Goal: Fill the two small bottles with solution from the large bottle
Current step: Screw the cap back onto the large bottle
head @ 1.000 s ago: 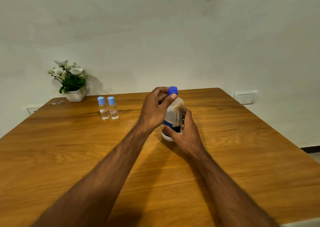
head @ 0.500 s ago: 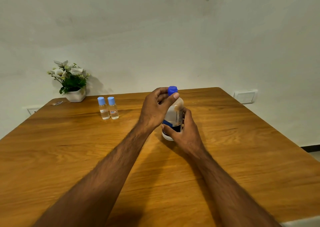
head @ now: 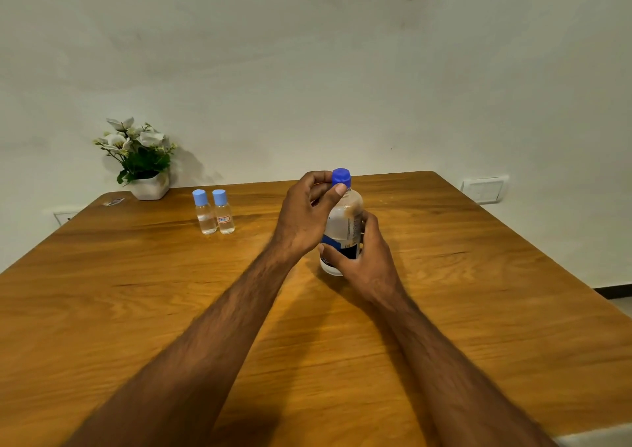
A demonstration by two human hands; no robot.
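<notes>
Plain white wall (head: 307, 70) behind a wooden table (head: 478, 310), seen from the head camera. Large bottle (head: 345, 221) stands upright on the table, right of centre and toward the far edge, its blue cap (head: 341, 177) in place. Left hand (head: 304, 217) reaches in from the near edge; its fingers (head: 316, 176) and thumb are curled round the blue cap and pinch it. Right hand (head: 367, 258) wraps the lower body of the large bottle from the right and near side, thumb across the dark label, fingers curled behind, holding it steady. Two small bottles (head: 213, 212) with light blue caps stand upright just beside each other, near the far edge and left of the large bottle, well apart from both hands; both caps are on. Potted plant (head: 140, 159) with white flowers in a white pot sits at the far left corner. Wall socket (head: 484, 189) is mounted beyond the far right corner.
</notes>
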